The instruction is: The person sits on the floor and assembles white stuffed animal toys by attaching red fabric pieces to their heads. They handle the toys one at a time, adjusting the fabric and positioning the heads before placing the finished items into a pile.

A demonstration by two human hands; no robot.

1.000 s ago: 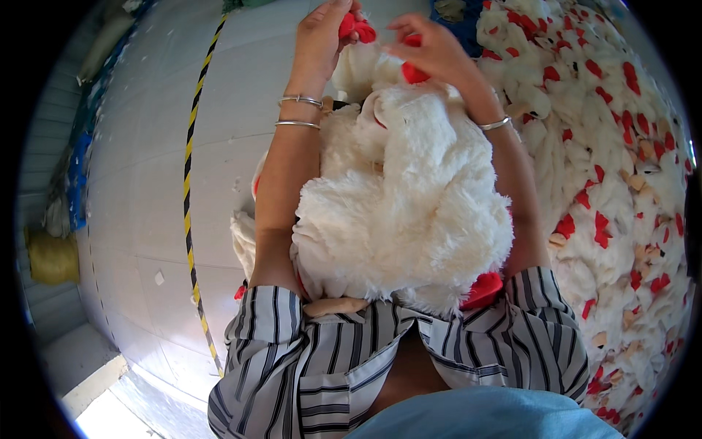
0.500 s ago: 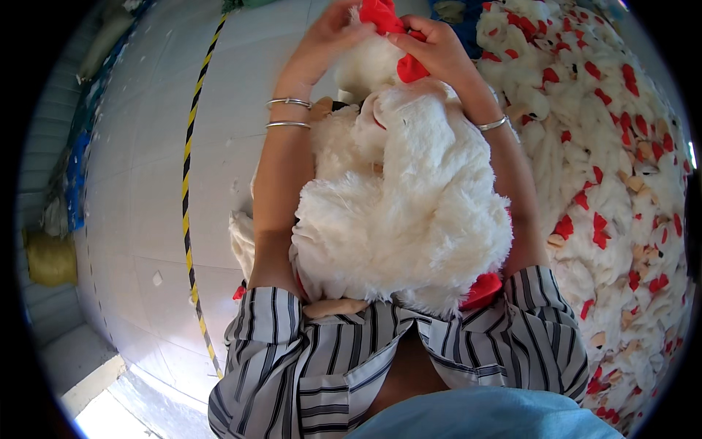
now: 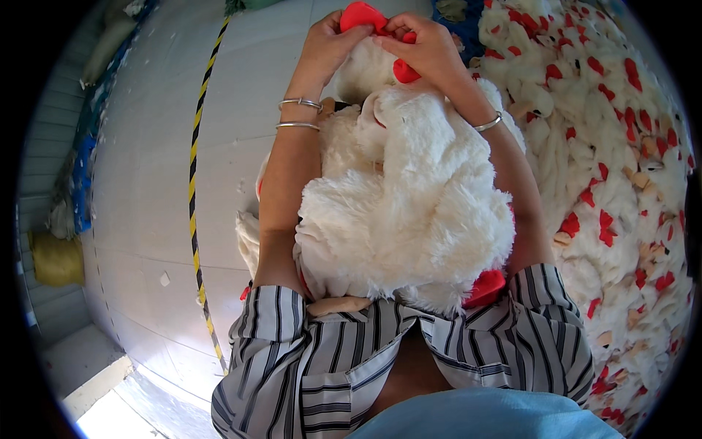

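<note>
A white, fluffy plush toy skin [image 3: 409, 197] lies bunched against my striped shirt, between my forearms. At its far end is a red fabric piece [image 3: 361, 16], soft and rounded, perhaps a bow. My left hand [image 3: 327, 45] pinches the left side of this red piece between thumb and fingers. Close beside it, my right hand [image 3: 428, 51] grips the piece's right side, fingers closed. A second red flap [image 3: 405, 71] hangs below the right hand. More red cloth [image 3: 484, 288] shows at the near right of the plush, and a beige part [image 3: 338, 306] at the near left.
A large heap of white plush skins [image 3: 578, 241] with red and beige parts covers the right side. On the left runs a grey tiled floor [image 3: 146, 183] with a yellow-black striped tape line [image 3: 194, 168]. A yellow sack [image 3: 57, 259] stands at the far left edge.
My left hand has moved slightly down and right, now pinching the red piece, which has shifted left and opened rounder. My right hand has stayed almost in place. The plush has hardly moved.
</note>
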